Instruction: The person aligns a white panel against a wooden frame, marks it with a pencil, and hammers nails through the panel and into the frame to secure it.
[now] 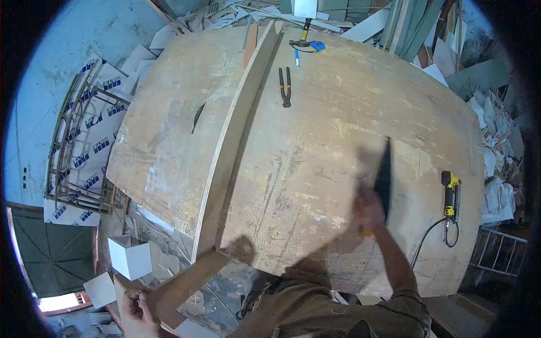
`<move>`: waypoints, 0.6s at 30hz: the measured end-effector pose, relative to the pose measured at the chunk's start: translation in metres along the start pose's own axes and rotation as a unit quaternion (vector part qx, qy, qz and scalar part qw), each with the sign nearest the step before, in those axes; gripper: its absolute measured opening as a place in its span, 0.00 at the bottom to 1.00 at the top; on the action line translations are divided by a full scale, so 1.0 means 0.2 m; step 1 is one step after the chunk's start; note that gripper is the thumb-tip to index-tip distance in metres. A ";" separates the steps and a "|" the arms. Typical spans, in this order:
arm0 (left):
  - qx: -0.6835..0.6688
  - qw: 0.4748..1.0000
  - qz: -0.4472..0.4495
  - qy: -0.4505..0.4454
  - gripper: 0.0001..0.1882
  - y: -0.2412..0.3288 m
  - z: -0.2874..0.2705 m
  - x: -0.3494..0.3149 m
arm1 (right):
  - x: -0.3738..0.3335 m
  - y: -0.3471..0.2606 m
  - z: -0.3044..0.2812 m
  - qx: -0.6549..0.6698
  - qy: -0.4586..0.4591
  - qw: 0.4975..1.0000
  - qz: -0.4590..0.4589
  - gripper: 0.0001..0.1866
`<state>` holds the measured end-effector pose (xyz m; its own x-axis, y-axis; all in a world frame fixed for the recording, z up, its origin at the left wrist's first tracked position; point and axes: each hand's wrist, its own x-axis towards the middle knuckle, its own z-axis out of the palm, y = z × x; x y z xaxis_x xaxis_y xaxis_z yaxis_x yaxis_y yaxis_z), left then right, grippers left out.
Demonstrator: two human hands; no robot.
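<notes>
My right hand [369, 211] is closed around the handle of a handsaw, above the right half of the table. The saw's dark blade [384, 179] points away from me and is smeared by motion. At the lower left, my left hand [139, 311] has its fingers curled over the edge of a wooden board [189, 281] below the table's front edge. A long plywood strip [234, 124] stands on edge, running from the front of the table to its far side; its near end meets the board.
On the worktable [338, 141] lie pincers [286, 87], a hammer [305, 35], a blue tape measure [317, 46], a blue pen [297, 59], a dark serrated piece [198, 117] and a yellow-black tool [449, 194] with a hose. A white box [129, 258] stands at left; scraps lie beyond.
</notes>
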<state>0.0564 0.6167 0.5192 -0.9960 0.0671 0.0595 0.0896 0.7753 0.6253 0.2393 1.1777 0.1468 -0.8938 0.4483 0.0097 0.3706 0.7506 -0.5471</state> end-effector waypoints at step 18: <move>-0.023 0.976 0.052 0.209 0.11 -0.12 0.01 0.02 | 1.97 -0.76 0.25 -0.108 0.120 0.982 -0.102 0.38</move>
<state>0.0499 0.5991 0.5030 -0.8936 -0.1264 0.4308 0.1996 0.7477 0.6333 -0.1818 1.2150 0.1916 -0.8795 0.3598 0.3114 0.2578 0.9103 -0.3237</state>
